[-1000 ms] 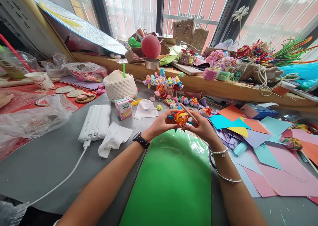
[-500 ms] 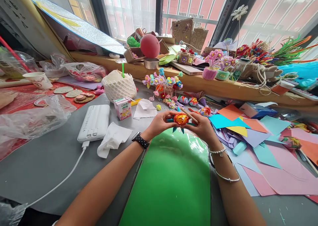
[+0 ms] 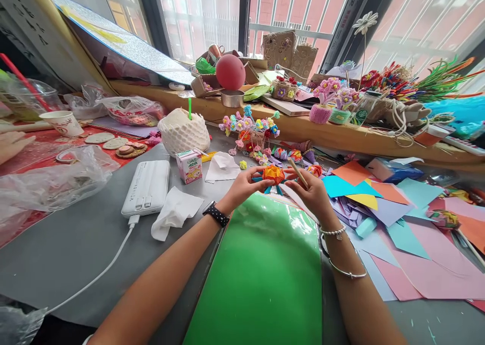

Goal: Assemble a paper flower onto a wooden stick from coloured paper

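Note:
My left hand (image 3: 249, 184) is closed on an orange paper flower (image 3: 273, 174) with blue pointed leaves (image 3: 279, 189) under it. Pinched in my right hand (image 3: 312, 187) is a thin wooden stick (image 3: 298, 173), which slants up and to the left beside the flower. The fingers of this hand come close to the flower's right side; whether they touch it I cannot tell. Below both hands lies a shiny green mat (image 3: 261, 269) on the grey table. More folded paper flowers (image 3: 295, 155) rest just behind my hands.
Coloured paper sheets (image 3: 417, 244) spread over the right side. At the left are a power bank (image 3: 147, 187) with a cable, tissues (image 3: 176, 211), a drink carton (image 3: 189, 166) and a coconut (image 3: 185, 133). Another person's hand (image 3: 15, 143) shows at the far left. Crafts line the wooden ledge (image 3: 322, 133).
My right hand has drawn slightly away from the flower, and the stick in it now stands steeper. The flower has tilted in my left hand. The other person's hand reaches further in.

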Demonstrator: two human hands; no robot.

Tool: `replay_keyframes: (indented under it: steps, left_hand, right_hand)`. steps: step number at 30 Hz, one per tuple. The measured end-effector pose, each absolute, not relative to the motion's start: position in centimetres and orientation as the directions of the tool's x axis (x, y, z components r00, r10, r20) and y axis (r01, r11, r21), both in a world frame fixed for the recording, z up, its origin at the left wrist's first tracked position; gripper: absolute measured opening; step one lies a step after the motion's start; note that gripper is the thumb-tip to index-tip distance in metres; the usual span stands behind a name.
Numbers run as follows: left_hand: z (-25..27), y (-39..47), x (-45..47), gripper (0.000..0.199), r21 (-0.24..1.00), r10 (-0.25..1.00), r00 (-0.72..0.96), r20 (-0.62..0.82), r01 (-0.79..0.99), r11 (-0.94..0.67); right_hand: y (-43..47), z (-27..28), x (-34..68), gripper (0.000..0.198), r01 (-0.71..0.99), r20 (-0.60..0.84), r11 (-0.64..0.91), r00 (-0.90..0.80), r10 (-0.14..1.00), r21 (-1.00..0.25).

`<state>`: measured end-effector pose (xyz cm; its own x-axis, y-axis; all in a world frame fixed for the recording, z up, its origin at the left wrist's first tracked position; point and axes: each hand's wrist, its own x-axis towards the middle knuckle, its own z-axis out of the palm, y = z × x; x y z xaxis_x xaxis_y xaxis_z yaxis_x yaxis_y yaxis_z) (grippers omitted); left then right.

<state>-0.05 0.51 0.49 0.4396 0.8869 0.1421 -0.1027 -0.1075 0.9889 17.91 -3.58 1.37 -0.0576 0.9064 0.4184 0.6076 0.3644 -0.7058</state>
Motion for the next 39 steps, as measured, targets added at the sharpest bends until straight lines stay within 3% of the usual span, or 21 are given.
replay_keyframes:
  steps: [8, 12, 18, 21, 26, 34, 39]
  left_hand:
    - [0.5, 0.8, -0.1, 0.043, 0.994, 0.880, 0.473, 0.035, -0.104, 0.016]
    - [0.3, 1.0, 0.0, 0.046, 0.985, 0.916, 0.399, 0.040, -0.170, 0.031]
    - [0.0, 1.0, 0.0, 0.032, 0.972, 0.959, 0.182, 0.219, -0.128, -0.198]
    - [0.0, 0.6, 0.2, 0.024, 0.944, 0.918, 0.220, 0.329, -0.082, -0.319]
    - [-0.1, 0.0, 0.6, 0.030, 0.916, 0.855, 0.357, 0.376, -0.001, -0.402]
    - [-0.1, -0.2, 0.5, 0.016, 0.832, 0.841, 0.302, 0.448, 0.203, -0.516]
    - [-0.3, -0.2, 0.6, 0.014, 0.805, 0.846, 0.241, 0.476, 0.268, -0.530]
  right_hand:
    - [-3.6, 1.4, 17.7, 0.025, 0.645, 0.495, 0.402, -0.043, 0.868, -0.649]
    - [-3.4, 1.2, 17.8, 0.025, 0.669, 0.526, 0.365, 0.046, 0.849, -0.647]
    - [-3.1, 0.6, 18.0, 0.025, 0.673, 0.555, 0.305, 0.190, 0.810, -0.674]
    - [-3.1, 0.5, 17.9, 0.027, 0.655, 0.550, 0.295, 0.222, 0.805, -0.696]
    - [-3.6, 0.8, 16.8, 0.028, 0.654, 0.546, 0.327, 0.159, 0.823, -0.683]
    - [-4.2, 0.5, 14.7, 0.019, 0.691, 0.567, 0.442, -0.056, 0.822, -0.572]
    - [-4.3, 0.5, 14.5, 0.018, 0.710, 0.569, 0.454, -0.090, 0.817, -0.539]
